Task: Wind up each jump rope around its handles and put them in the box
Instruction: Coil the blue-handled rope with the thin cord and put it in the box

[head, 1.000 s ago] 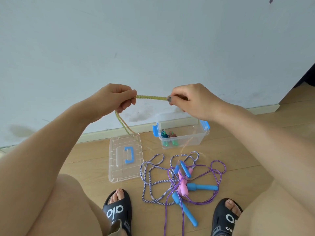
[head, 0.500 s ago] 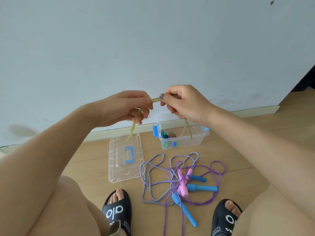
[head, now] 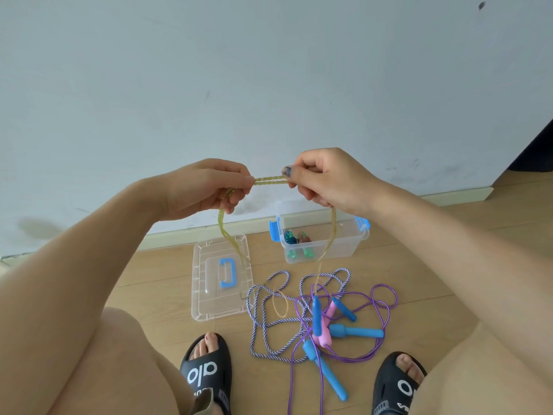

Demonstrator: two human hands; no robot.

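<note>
While both my hands are raised in front of the pale wall (head: 269,70), I hold a yellow-green rope (head: 270,179) between them. Its braid looks coarse and slightly glittery. Two strands run side by side, taut and level, from my left hand (head: 206,187) to my right hand (head: 326,178).

Left hand: fingers curled, thumb and fingertips pinching the doubled strands at their left end. One strand drops from under this hand in a slack curve toward the floor.

Right hand: fingers curled, pinching the right end of the strands. Another strand hangs from below this hand, passing in front of the box (head: 321,238), down to the pile of ropes.

Box: clear hard plastic, rectangular, blue latches at both ends, open, standing on the wooden floor (head: 449,265) by the white baseboard, far right of centre. Inside lies a wound bundle with green translucent handles (head: 299,245). The clear lid (head: 221,277), flat with a blue handle, lies on the floor just left of the box.

Near side, between my black sandals (head: 206,372): a loose tangle. White-and-purple twisted rope (head: 263,324), matte and thick; thin smooth purple cord (head: 380,298) in loops; blue handles (head: 356,331) and pink handles (head: 324,333), rounded and smooth, heaped touching one another. The held rope's lower loops rest on this tangle, well below both hands.
</note>
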